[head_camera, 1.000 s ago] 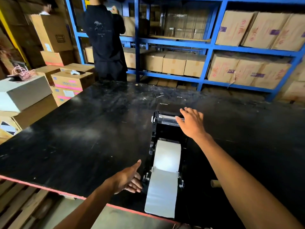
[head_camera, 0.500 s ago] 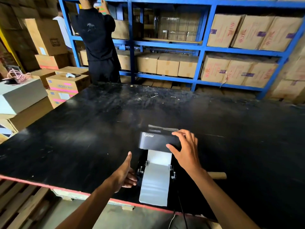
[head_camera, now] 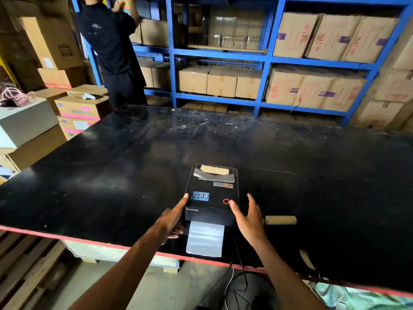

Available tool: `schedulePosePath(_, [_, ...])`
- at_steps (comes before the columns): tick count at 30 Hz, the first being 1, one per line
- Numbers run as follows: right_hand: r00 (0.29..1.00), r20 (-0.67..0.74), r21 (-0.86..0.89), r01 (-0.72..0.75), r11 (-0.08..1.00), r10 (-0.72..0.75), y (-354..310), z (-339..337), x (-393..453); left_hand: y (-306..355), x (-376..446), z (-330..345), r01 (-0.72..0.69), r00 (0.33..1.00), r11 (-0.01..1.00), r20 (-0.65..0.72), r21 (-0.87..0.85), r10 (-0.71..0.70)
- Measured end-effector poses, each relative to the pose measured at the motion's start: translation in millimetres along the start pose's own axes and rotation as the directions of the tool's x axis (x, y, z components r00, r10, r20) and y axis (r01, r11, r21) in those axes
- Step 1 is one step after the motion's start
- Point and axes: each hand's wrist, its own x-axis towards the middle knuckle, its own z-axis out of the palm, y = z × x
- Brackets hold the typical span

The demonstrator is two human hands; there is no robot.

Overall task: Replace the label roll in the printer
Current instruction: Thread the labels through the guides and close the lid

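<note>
Black label printer [head_camera: 212, 193] sits near front edge of black table [head_camera: 111, 175], lid down; white label strip [head_camera: 205, 239] hangs out front slot toward table edge; left hand [head_camera: 172, 220] against printer's left front corner, index finger stretched along the side, other fingers curled under, not pinching anything; right hand [head_camera: 248, 217] spread open at right side, thumb tip by red ring button [head_camera: 226, 201]; bare cardboard core [head_camera: 281, 220] lies on table just right of right hand.
</note>
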Motion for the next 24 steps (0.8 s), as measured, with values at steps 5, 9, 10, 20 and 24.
schedulePosePath(5, [0.927,0.232,0.269,-0.351,0.897,0.294,5,3,-5,-8,7,0,0.014,1.0,0.999,0.028,-0.049,-0.012])
schedulePosePath(9, [0.892,0.296,0.268,-0.42,0.867,0.341,8,10,-9,-13,9,-2,0.009,1.0,0.999,0.019,-0.038,-0.008])
schedulePosePath(10, [0.887,0.302,0.258,-0.428,0.866,0.349,9,11,-10,-15,10,-3,0.012,1.0,0.999,0.021,-0.033,-0.011])
schedulePosePath(20, [0.918,0.271,0.334,-0.371,0.866,0.289,12,12,-10,-23,21,-3,-0.031,0.999,0.999,-0.017,-0.042,0.031])
schedulePosePath(24, [0.937,0.241,0.365,-0.33,0.87,0.254,9,13,-13,-24,22,-3,-0.057,0.998,0.997,-0.042,-0.05,0.055])
